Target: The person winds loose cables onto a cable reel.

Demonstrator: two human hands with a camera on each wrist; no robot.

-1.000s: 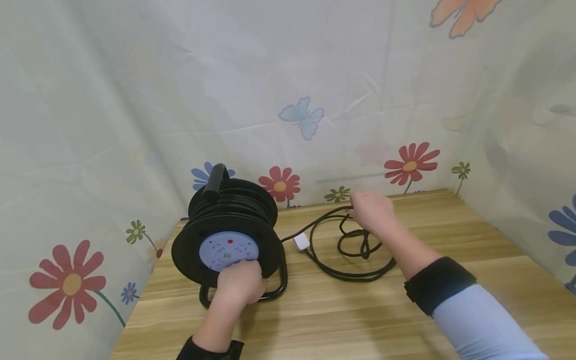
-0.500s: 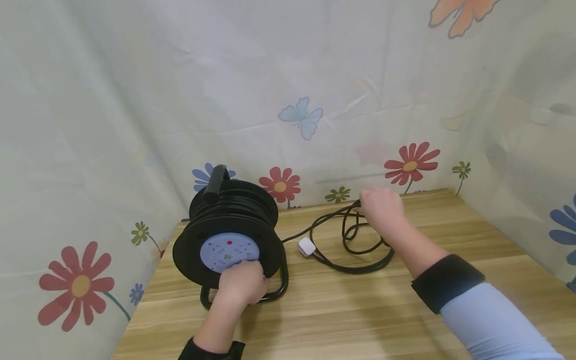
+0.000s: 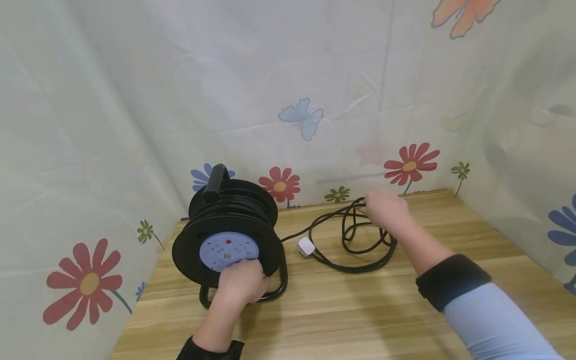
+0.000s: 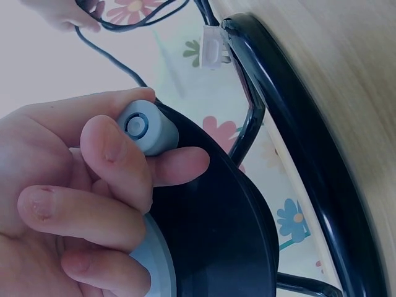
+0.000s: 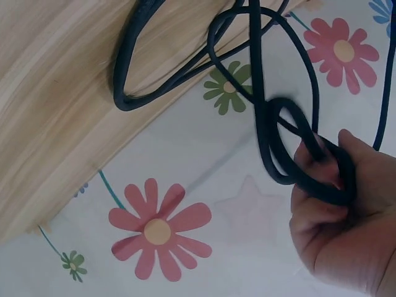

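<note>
Right hand grips looped cable (reel leftward).

The person's left hand, reaching in from six o'clock, curls its fingers and thumb around a small grey knob. The right arm, in a pale blue sleeve with a black wrist strap, stretches toward one o'clock, where the right hand grips loops of black cable.
</note>
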